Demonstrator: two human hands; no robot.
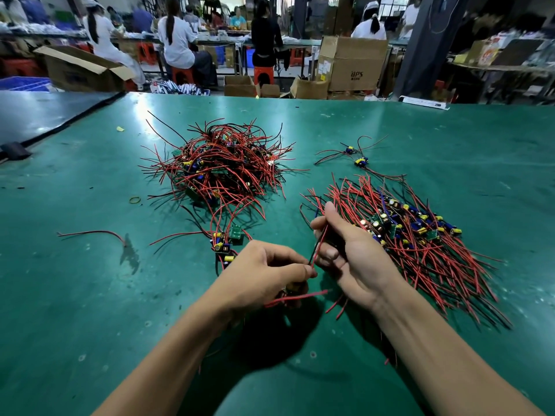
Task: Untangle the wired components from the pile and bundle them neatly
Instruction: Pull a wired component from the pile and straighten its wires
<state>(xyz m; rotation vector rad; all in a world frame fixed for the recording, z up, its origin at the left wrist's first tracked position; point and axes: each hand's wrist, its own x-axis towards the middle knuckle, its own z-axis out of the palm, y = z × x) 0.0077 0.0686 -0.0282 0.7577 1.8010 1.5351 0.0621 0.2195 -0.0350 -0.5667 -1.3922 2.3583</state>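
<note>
Over the green surface (90,190) of a busy workshop, I'm seeing the left hand (264,274) and right hand (348,250) working with fingers clamping one wire pair (317,247), the straightened heap (414,238) lying right, the tangled pile (219,166) waiting beyond, roughly half remaining, I'm judging.

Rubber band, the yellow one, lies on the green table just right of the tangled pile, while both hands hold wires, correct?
Not quite: in the head view the yellow rubber band lies on the green table just left of the tangled pile, not right. The left hand and right hand do hold wires.
</note>
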